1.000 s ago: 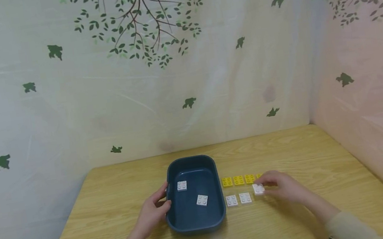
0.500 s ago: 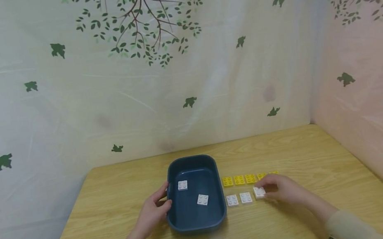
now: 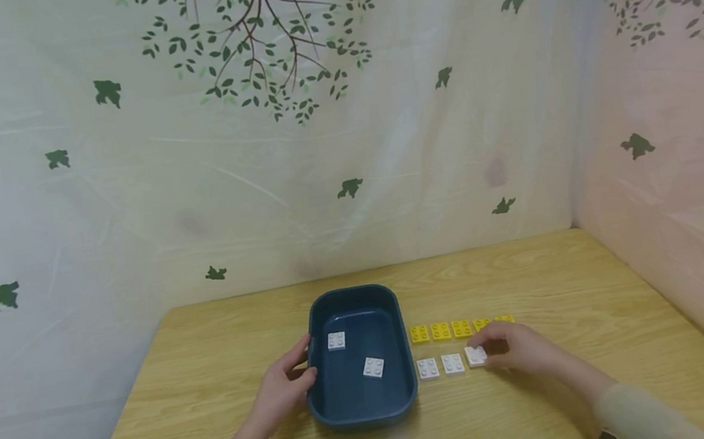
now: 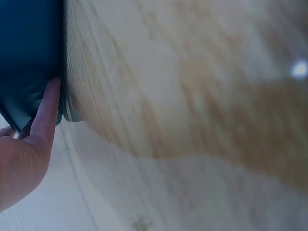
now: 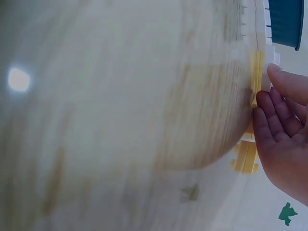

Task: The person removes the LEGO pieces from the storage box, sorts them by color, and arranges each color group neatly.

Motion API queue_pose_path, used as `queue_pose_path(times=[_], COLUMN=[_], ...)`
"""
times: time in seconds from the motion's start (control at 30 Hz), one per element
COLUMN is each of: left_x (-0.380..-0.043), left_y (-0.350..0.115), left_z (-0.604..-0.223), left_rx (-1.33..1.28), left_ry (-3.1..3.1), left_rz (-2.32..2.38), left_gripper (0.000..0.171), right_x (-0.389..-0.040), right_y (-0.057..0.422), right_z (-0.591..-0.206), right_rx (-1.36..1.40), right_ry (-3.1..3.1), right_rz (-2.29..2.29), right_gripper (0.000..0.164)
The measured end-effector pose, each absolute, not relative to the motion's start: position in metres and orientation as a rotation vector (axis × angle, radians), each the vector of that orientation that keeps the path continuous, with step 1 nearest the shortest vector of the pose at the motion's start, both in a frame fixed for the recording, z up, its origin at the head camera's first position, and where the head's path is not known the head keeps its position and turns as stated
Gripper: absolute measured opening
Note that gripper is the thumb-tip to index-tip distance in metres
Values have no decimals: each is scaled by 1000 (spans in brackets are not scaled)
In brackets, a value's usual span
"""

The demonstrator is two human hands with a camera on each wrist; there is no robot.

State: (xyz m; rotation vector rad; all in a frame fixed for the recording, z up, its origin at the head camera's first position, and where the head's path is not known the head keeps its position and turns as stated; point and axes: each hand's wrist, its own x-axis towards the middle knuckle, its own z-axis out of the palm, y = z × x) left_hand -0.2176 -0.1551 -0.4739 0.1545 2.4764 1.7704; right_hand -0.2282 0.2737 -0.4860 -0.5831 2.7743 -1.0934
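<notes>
A dark blue tray (image 3: pixel 368 410) stands on the table, with two white toy bricks lying inside, one toward the back left (image 3: pixel 336 341) and one near the middle (image 3: pixel 373 367). At the tray's left side my left hand (image 3: pixel 282 388) grips the wall, its thumb (image 4: pixel 47 108) against the side in the left wrist view. My right hand (image 3: pixel 518 348) pinches a white 2x2 brick (image 3: pixel 475 356) between thumb and fingers, low over the table. That brick lines up with two other white bricks (image 3: pixel 427 369) (image 3: pixel 453 364) right of the tray.
Behind the white bricks runs a row of several yellow bricks (image 3: pixel 440 330), its right end partly covered by my right hand. The wooden table (image 3: pixel 237 322) meets a pale curtain (image 3: pixel 240 214) printed with branches and birds at its back edge.
My right hand has brought the white brick slightly toward me, down into line with the white row. The left hand stays at the tray.
</notes>
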Motion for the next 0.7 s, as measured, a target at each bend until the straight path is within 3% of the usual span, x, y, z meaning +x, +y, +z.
queue_pose_path(times=[0.7], left_x=[-217], left_y=[-155], left_z=[-473], left_rx=[163], left_ry=[2451], left_rz=[1811], left_gripper=[59], right_x=[-227], right_y=[272], right_z=[-487], right_rx=[-591], right_ry=[2738], right_rz=[-1138], right_gripper=[32])
